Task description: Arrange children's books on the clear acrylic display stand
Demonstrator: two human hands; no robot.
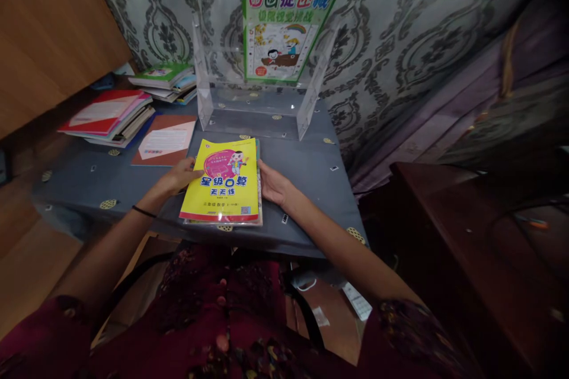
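The yellow book lies at the near edge of the counter, left of its middle, with its cover facing up. At least one other item sits beneath it, showing along its right and near edges. The left hand is clamped on the yellow book's left edge, thumb over the cover and the other fingers mostly hidden. The right hand touches the right edge, its fingers bent; I cannot tell whether they grip it. A dark band circles the left wrist.

Just beyond the left hand, a brown booklet with a pale label lies flat. Farther left is a pile topped by a red book, and behind it, to the right, another pile topped by a green-covered book. At the far side of the counter stands a clear rack, with a tall green picture book upright in it, cover forward, leaning a little. Patterned wallpaper rises behind. On the right stands dark wooden furniture.
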